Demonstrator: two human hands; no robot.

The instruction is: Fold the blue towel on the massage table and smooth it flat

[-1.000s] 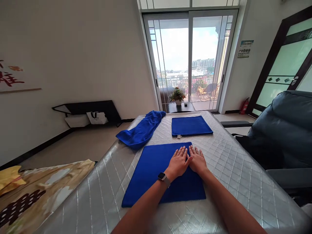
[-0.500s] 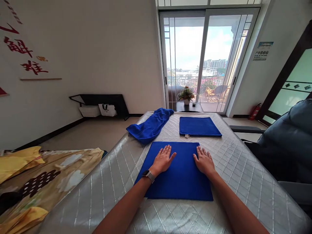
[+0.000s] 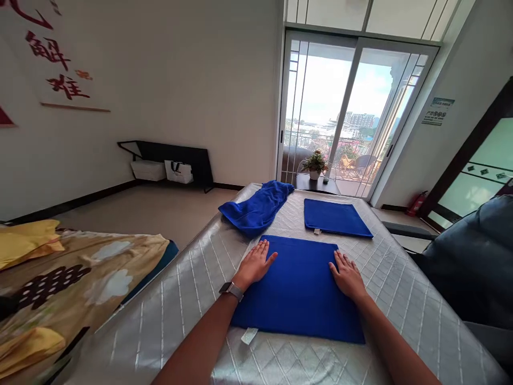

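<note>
A flat blue cloth piece [image 3: 300,294], squarish like a cushion cover, lies smooth before me with a white tag [image 3: 249,336] poking out at its near left edge. My left hand [image 3: 254,264], a watch on its wrist, rests flat along the cloth's left edge, fingers stretched out. Along the right edge lies my right hand [image 3: 348,275], also flat with fingers extended. Neither hand grips anything. Beyond it on the right is a second flat blue cloth piece [image 3: 336,217] with its own tag. A crumpled blue cloth [image 3: 258,208] lies to the far left.
Everything blue lies on a silver quilted mattress [image 3: 192,299]. A patterned blanket [image 3: 108,262] spreads at lower left. A dark leather chair [image 3: 476,251] stands right. At the back are a potted plant [image 3: 315,163] on a small table and a sliding glass door [image 3: 320,96].
My hands have slid outward to the cloth's left and right edges. The tag at its near edge now shows. The view has shifted and tilted slightly.
</note>
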